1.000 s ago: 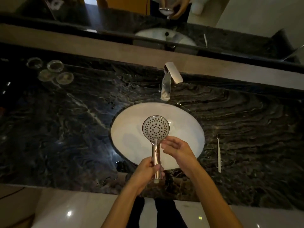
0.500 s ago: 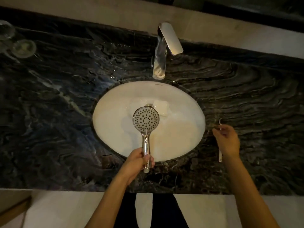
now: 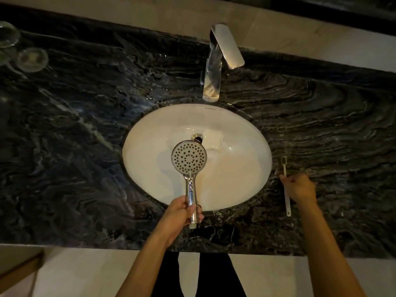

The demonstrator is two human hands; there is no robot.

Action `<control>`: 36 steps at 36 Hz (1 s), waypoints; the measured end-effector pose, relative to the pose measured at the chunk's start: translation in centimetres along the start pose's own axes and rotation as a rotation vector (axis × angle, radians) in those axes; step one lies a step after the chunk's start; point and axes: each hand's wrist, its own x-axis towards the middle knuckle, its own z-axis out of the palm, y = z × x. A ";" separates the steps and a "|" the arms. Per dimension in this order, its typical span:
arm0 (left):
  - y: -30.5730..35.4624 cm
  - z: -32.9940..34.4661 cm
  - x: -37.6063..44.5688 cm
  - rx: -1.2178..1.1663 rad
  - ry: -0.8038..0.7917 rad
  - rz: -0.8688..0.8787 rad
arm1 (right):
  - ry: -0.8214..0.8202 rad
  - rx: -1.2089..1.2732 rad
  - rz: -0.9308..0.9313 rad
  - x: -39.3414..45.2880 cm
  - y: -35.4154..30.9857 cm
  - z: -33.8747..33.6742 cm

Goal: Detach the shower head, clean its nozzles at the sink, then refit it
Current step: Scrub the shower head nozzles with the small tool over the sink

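1. Chrome shower head [image 3: 189, 160] sits above the white sink basin [image 3: 147, 151], nozzle face up, its round head just in front of the drain [image 3: 197, 138]; the left hand [image 3: 183, 212] is clenched round the lower handle, which overhangs the basin's near rim.
2. Handling, as a judgement: rigid and fairly light, but the polished handle looks slippery, more so once wet — a full wrap low on the handle, as now, seems the safest hold, leaving the nozzle face free for scrubbing.
3. Right of the basin, the right hand [image 3: 300, 187] rests over a slim white brush [image 3: 286, 185] lying on the dark marble counter [image 3: 64, 146]; its fingers curl at the shaft, though whether they have closed on it I cannot tell.
4. That brush looks thin, light and a little flexible — best pinched mid-shaft.
5. Compared with a second ago, the right hand has left the shower head's neck and gone out to the brush; half a second ago it was already there, and the brush lies much as before.
6. Behind the basin stands the faucet [image 3: 216, 63], with no water seen running.
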 end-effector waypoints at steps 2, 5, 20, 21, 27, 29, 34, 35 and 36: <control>0.1 0.1 -0.2 -0.003 0.002 0.008 | -0.031 0.005 -0.090 -0.8 -0.6 -0.1; 0.1 0.2 -0.5 -0.001 0.001 0.006 | -0.095 0.164 -0.212 -2.7 -1.8 0.1; 0.9 -0.1 -1.0 -0.017 -0.028 -0.035 | -0.589 0.554 -0.493 -11.7 -9.8 3.6; 0.9 -0.1 -1.0 -0.019 -0.030 -0.035 | -0.615 0.559 -0.475 -11.8 -10.1 3.7; 0.7 -0.2 -1.1 -0.022 -0.034 -0.027 | -0.645 0.555 -0.502 -11.9 -11.3 4.4; 0.7 -0.1 -1.1 -0.016 -0.032 -0.021 | -0.623 0.569 -0.489 -11.8 -11.4 4.9; 1.0 0.2 -1.1 0.000 -0.030 0.002 | -0.440 0.507 -0.517 -11.3 -11.5 6.0; 1.2 0.1 -1.1 -0.002 -0.034 0.006 | -0.424 0.451 -0.539 -11.3 -11.4 6.2; 1.3 0.1 -1.0 -0.001 -0.039 0.010 | -0.426 0.388 -0.566 -11.3 -11.4 6.3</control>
